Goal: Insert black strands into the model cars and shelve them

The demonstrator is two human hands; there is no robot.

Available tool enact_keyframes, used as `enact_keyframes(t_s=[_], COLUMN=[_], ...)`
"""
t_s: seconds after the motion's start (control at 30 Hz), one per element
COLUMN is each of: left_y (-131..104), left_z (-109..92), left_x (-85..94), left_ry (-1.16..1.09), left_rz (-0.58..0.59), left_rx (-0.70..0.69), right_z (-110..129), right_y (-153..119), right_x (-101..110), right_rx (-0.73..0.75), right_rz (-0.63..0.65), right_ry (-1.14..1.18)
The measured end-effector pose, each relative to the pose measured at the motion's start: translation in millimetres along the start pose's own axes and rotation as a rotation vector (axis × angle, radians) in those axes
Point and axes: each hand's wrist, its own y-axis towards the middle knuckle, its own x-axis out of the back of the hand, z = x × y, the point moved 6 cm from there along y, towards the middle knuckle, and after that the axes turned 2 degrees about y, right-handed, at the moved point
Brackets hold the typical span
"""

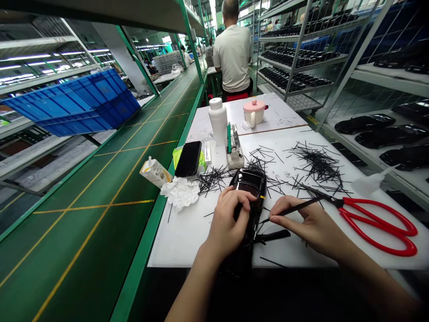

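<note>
A glossy black model car (248, 183) lies on the white worktop, its lower end reaching past the front edge. My left hand (231, 217) rests over its middle with curled fingers, holding it; the part under the palm is hidden. My right hand (306, 223) is closed on slim black tweezers (296, 208), whose tip points down-left beside the car. Below that tip lies a black strip-like part (273, 236). To the right are red-handled scissors (378, 219), with the blades partly behind the tweezers. Thin black strips (318, 163) are scattered around the car in loose heaps.
A green conveyor belt (100, 197) runs along the left, with a blue crate (77, 105) beyond it. On the worktop stand a white bottle (218, 118), phone (188, 159), crumpled tissue (181, 193), drink carton (155, 172) and lidded cup (254, 112). Shelves of black cars (392, 134) stand right; a person sits ahead.
</note>
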Motion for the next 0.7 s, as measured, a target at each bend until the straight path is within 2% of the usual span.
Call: enact_keyframes(t_s=[0.07, 0.17, 0.4, 0.7], left_y=[-0.2, -0.1, 0.3, 0.9], left_z=[3.6, 6.6, 7.9, 9.2], left_x=[3.4, 4.6, 3.0, 1.3], left_ry=[0.012, 0.011, -0.012, 0.011], left_rz=[-0.065, -0.1, -0.076, -0.049], left_rx=[0.042, 0.077, 0.117, 0.134], right_z=[0.2, 1.9, 1.3, -1.3], right_y=[1.1, 3.5, 7.9, 11.3], right_x=[-3.0, -4.6, -8.2, -8.2], right_rx=[-0.01, -0.038, -0.11, -0.128], right_rz=[0.02, 0.025, 0.05, 0.011], right_ry=[-0.026, -0.018, -0.018, -0.072])
